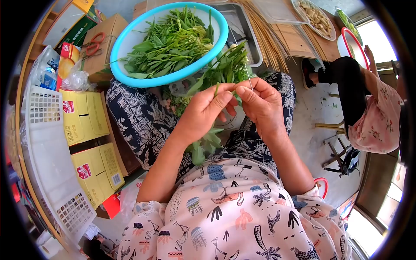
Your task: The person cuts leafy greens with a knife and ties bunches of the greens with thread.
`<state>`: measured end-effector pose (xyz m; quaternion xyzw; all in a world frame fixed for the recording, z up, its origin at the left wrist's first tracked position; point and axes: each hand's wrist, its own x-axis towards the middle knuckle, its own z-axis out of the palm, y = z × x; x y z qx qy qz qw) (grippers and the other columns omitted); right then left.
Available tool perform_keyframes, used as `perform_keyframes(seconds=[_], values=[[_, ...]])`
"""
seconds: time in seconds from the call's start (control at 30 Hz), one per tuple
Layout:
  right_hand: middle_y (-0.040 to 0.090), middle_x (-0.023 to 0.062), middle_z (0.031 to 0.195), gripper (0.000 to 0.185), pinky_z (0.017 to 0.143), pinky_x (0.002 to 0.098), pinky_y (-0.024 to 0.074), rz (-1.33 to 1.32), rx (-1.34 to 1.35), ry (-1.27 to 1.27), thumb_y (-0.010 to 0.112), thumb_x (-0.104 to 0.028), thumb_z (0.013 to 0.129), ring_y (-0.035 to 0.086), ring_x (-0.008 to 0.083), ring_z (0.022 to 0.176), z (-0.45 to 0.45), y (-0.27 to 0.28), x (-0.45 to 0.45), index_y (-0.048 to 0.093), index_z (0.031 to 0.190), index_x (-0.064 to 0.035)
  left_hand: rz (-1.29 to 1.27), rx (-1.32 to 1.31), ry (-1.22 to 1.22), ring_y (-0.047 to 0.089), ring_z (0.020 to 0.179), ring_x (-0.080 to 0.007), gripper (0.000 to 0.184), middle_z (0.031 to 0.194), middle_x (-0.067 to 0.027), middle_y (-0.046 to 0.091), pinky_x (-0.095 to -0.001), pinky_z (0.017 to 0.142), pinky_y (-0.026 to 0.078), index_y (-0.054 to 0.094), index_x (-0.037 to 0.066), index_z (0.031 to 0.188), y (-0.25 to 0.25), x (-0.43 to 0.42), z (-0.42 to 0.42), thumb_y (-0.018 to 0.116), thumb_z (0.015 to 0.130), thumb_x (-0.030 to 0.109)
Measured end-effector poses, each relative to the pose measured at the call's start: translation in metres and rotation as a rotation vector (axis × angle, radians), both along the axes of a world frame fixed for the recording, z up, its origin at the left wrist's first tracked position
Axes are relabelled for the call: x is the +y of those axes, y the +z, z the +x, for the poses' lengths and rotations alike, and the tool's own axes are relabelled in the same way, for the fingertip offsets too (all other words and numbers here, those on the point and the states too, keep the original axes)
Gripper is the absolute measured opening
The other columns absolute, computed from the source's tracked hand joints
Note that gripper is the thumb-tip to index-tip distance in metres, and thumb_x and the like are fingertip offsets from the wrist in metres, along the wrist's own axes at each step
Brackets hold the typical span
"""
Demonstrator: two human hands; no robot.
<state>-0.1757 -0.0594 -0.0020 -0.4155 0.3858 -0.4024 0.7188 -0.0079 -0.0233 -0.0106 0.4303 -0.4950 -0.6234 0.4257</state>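
Note:
My left hand (pixel 207 113) is closed around a sprig of leafy greens (pixel 204 146); its leaves hang below the palm and a short stem pokes up above the fingers. Close beside it, my right hand (pixel 262 106) pinches a thin white string (pixel 247 71), which runs up toward the bundle of greens and trails down past the wrist. The fingertips of both hands meet, so what lies between them is partly hidden. Just beyond sits a bunch of greens (pixel 232 65). A blue-rimmed basin (pixel 119 71) heaped with cut leafy greens (pixel 173 47) stands beyond my left knee.
Thin wooden skewers (pixel 264 34) and a metal tray (pixel 256 43) lie on the table ahead. At left are red scissors (pixel 93 43) on a cardboard box (pixel 113 30), yellow cartons (pixel 84 117) and a white plastic basket (pixel 47 147). Another person (pixel 372 112) sits at right.

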Motion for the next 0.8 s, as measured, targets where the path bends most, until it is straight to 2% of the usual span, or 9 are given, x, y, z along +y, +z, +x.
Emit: perform_keyframes(seconds=[0.1,0.13,0.3,0.4,0.5,0.57,0.63,0.77,0.8], values=[[0.061,-0.0024,0.068,0.012,0.041,0.0154,0.0252,-0.026,-0.003,-0.022,0.064,-0.015,0.089,0.037,-0.0011,0.047,0.003,0.001,0.001,0.062,0.089,-0.0033,0.090,0.227,0.058,0.060,0.090,-0.0157,0.045,0.103,-0.0086,0.060,-0.0277,0.077,0.050,0.053,-0.004,0.121,0.003,0.002,0.000,0.040,0.100,0.033],[0.059,-0.0035,0.066,0.012,0.041,0.0157,0.0245,-0.018,0.019,-0.051,0.064,-0.015,0.088,0.036,-0.0010,0.046,0.002,0.002,0.000,0.062,0.088,-0.0035,0.060,0.240,0.094,0.059,0.098,-0.0168,0.047,0.109,-0.0109,0.060,-0.0296,0.084,0.048,0.053,-0.004,0.121,0.004,0.003,0.001,0.039,0.100,0.036],[0.050,-0.0074,0.060,0.011,0.040,0.0168,0.0220,0.000,0.026,-0.149,0.066,-0.015,0.087,0.033,-0.0010,0.045,-0.012,-0.001,-0.009,0.062,0.087,-0.0038,-0.041,0.157,0.253,0.058,0.097,-0.0154,0.043,0.107,-0.0111,0.062,-0.0296,0.086,0.045,0.055,-0.003,0.118,-0.003,0.003,0.021,0.039,0.100,0.033],[0.047,-0.0086,0.059,0.011,0.039,0.0175,0.0206,-0.048,0.096,-0.183,0.067,-0.014,0.087,0.031,-0.0008,0.044,-0.018,-0.003,-0.010,0.062,0.087,-0.0035,-0.105,-0.181,0.613,0.057,0.085,-0.0112,0.032,0.100,-0.0072,0.063,-0.0237,0.074,0.044,0.060,-0.001,0.113,0.001,0.006,0.028,0.044,0.099,0.023],[0.047,-0.0086,0.059,0.011,0.039,0.0176,0.0209,-0.037,0.083,-0.155,0.066,-0.013,0.087,0.032,-0.0008,0.044,-0.015,-0.002,-0.006,0.062,0.087,-0.0032,-0.265,-0.377,0.575,0.056,0.083,-0.0091,0.022,0.097,-0.0047,0.064,-0.0218,0.072,0.044,0.064,0.001,0.104,0.008,0.006,0.015,0.050,0.096,0.016],[0.047,-0.0086,0.059,0.012,0.040,0.0174,0.0211,-0.029,0.067,-0.149,0.066,-0.014,0.087,0.032,-0.0008,0.045,-0.008,0.001,-0.004,0.062,0.087,-0.0031,-0.415,-0.443,0.478,0.055,0.082,-0.0076,0.010,0.097,-0.0023,0.064,-0.0212,0.076,0.044,0.066,0.000,0.095,0.011,0.001,0.002,0.060,0.088,0.004],[0.047,-0.0086,0.060,0.012,0.040,0.0173,0.0213,-0.021,0.053,-0.149,0.067,-0.014,0.087,0.033,-0.0008,0.045,-0.003,0.005,-0.003,0.062,0.087,-0.0030,-0.427,-0.339,0.436,0.060,0.084,-0.0158,0.013,0.093,-0.0080,0.065,-0.0262,0.077,0.046,0.065,0.001,0.094,0.008,-0.003,-0.012,0.066,0.081,0.003],[0.048,-0.0082,0.060,0.013,0.041,0.0167,0.0224,-0.045,0.037,-0.111,0.066,-0.015,0.088,0.034,-0.0011,0.046,-0.001,0.009,-0.003,0.062,0.088,-0.0032,-0.083,0.006,0.281,0.061,0.077,-0.0078,0.015,0.091,-0.0055,0.066,-0.0190,0.069,0.046,0.064,-0.002,0.099,-0.001,-0.008,-0.018,0.064,0.085,0.003],[0.047,-0.0083,0.059,0.015,0.041,0.0168,0.0224,-0.044,0.044,-0.108,0.064,-0.017,0.089,0.034,-0.0011,0.046,-0.001,0.008,-0.003,0.062,0.091,-0.0027,-0.086,0.116,0.265,0.061,0.074,-0.0085,0.015,0.087,-0.0069,0.067,-0.0174,0.058,0.043,0.063,-0.003,0.099,-0.002,-0.008,-0.018,0.064,0.086,0.006]])
